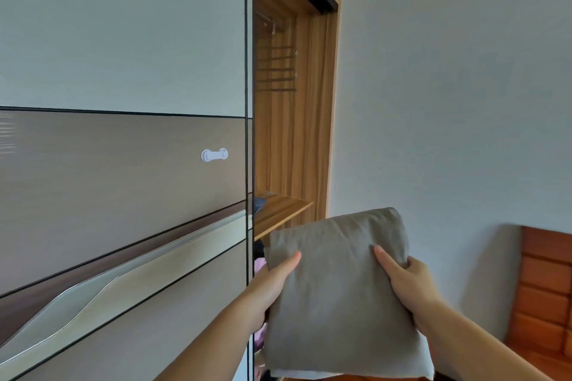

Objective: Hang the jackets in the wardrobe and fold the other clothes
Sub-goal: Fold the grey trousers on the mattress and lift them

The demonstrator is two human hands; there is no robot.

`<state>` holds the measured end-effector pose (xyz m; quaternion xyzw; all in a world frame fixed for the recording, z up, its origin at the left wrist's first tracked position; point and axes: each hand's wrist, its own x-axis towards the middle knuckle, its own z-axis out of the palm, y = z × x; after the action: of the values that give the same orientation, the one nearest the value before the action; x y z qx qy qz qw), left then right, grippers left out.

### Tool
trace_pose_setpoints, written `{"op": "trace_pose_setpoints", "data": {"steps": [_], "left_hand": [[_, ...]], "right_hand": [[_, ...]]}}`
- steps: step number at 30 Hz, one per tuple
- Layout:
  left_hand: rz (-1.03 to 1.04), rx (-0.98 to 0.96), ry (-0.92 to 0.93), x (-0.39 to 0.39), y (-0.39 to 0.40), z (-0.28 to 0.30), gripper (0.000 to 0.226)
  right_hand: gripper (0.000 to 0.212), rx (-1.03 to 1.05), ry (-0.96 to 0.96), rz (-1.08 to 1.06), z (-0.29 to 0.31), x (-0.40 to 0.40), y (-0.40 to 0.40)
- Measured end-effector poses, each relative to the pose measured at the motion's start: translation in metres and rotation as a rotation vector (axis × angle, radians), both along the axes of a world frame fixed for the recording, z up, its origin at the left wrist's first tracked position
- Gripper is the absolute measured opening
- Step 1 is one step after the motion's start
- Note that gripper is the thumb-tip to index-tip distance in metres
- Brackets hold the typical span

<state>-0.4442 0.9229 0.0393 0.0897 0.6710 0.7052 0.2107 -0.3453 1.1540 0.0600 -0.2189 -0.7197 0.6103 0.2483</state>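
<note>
Folding's done on this one, I'd say: both hands, left hand (272, 284) and right hand (408, 288), grip the folded grey garment (337, 294) by its sides, just before the open wardrobe (291, 133). Next I need to slide it flat onto the shelf (281, 210).

Both forearms bare, extended forward and up. Left hand (272, 281) clamps the left edge of the folded cloth (340, 288), thumb on top. Right hand (405, 284) clamps the right edge, thumb on top, fingers curled underneath.
</note>
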Motion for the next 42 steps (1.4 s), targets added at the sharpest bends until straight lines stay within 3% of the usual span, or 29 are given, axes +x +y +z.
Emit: {"op": "trace_pose_setpoints", "data": {"steps": [3,12,20,28,34,39,42], "left_hand": [[0.032,-0.043,0.046,-0.029,0.026,-0.004,0.087],[0.251,-0.073,0.086,-0.115,0.124,0.013,0.029],[0.439,-0.068,0.108,-0.215,0.153,-0.002,0.027],[0.577,0.017,0.085,-0.387,0.166,-0.048,0.030],[0.538,0.054,-0.095,-0.502,0.190,-0.061,0.048],[0.547,0.177,-0.179,-0.579,0.208,-0.054,0.015],[0.570,0.214,-0.294,-0.608,0.215,-0.057,0.011]], "right_hand": [[0.043,-0.007,-0.011,0.016,-0.009,-0.036,0.028],[0.054,-0.055,-0.131,0.164,-0.010,-0.171,0.138],[0.061,-0.079,-0.202,0.357,-0.019,-0.301,0.172],[0.054,-0.235,-0.275,0.590,-0.028,-0.462,0.192],[0.041,-0.265,-0.287,0.589,-0.038,-0.575,0.220],[0.040,-0.221,-0.258,0.571,-0.042,-0.673,0.239],[0.034,-0.223,-0.229,0.617,-0.053,-0.726,0.242]]}}
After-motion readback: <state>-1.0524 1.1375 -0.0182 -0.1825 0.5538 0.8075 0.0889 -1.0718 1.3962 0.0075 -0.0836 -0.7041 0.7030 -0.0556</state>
